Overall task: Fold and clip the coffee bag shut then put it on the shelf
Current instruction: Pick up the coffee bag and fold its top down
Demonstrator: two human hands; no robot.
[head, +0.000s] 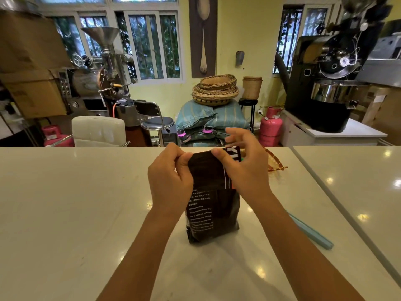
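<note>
Coffee bag: black, white print on the near face; stands upright on its base, long axis vertical, mouth end up; sits on the table about midway between left and right edges, nearer the far edge than the near one
Bag top: bent over toward the far edge, rolled band held across its width between both hands
Left hand: grip closed on the left end of the folded top, thumb in front, fingers curled behind
Right hand: thumb pressed on the fold's right part; fingers raised and spread above the far side, so this grip is partly open, contact by the thumb plainly, other fingers cannot tell
Table: pale, glossy, with ceiling light reflections
Bag clip: long light-blue bar lying flat to the right of the bag, near the right edge, apart from the bag, partly hidden by the right forearm
Woven tray: behind the right hand near the far edge, mostly hidden; contents not visible
Beyond far edge: white chair, stacked baskets on sacks, pink gas cylinder, roasters left and right
</note>
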